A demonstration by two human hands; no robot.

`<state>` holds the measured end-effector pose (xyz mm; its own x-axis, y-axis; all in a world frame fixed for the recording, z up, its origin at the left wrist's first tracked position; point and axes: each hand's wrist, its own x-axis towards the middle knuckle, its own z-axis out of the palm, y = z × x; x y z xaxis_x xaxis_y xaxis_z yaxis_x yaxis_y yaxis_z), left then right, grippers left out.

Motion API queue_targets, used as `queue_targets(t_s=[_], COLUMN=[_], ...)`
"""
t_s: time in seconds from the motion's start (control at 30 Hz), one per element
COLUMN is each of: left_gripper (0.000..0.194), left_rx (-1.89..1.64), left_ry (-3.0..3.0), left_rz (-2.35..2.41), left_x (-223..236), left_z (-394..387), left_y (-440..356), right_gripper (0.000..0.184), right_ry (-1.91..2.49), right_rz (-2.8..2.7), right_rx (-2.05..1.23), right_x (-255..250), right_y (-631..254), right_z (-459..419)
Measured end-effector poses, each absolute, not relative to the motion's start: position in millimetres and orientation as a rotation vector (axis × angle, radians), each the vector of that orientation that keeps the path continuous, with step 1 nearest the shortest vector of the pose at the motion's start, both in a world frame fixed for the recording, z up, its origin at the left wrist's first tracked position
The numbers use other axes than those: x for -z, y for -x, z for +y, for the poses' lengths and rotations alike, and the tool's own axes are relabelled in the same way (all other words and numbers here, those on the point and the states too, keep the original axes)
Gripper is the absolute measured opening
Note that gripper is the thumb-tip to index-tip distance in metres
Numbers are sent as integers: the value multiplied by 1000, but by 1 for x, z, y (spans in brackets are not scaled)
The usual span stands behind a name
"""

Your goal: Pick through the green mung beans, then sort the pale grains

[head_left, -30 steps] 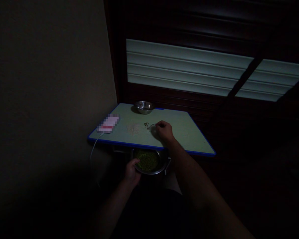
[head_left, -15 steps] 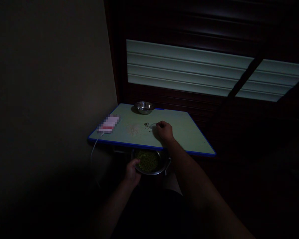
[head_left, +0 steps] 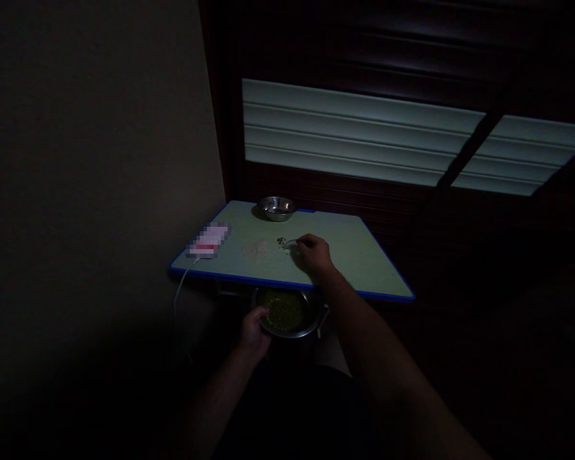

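Head view: low left hand [head_left: 255, 331] grips a bowl [head_left: 301, 333], outstretched right hand [head_left: 317, 253] pinches what seems a utensil [head_left: 291, 242]

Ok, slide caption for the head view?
Left hand on a metal bowl of green grains, right hand holding a slender pale tool by dark bits on the table.

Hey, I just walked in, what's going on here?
Someone's left hand grips the rim of a metal bowl holding small green bits, below the near edge of the table. Their right hand pinches a thin pale tool, its tip beside some small dark bits on the tabletop. Another metal bowl stands near the far edge. It's too dim to tell what the bits are.
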<state>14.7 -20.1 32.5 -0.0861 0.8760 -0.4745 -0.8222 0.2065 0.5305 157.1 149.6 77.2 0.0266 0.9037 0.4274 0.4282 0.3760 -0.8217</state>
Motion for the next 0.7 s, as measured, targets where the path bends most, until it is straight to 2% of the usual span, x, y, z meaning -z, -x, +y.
queue_targets(t_s=[0.27,0.5,0.7], left_gripper=[33,21,26], left_rx=[-1421,-1395,-1403], left_ry=[-54,-68,-59], left_rz=[849,904,857], left_x=[-34,-35,-33], left_z=[-20,-21,-21], left_y=[-15,-15,-14], right_gripper=[17,17,16], right_ry=[1221,1188,1179], right_rz=[-1563,-1599,-1579], right_rx=[-596,-645,-651], right_x=[-83,-82,-84], right_y=[-156,-155,-155], right_z=[145,146,144])
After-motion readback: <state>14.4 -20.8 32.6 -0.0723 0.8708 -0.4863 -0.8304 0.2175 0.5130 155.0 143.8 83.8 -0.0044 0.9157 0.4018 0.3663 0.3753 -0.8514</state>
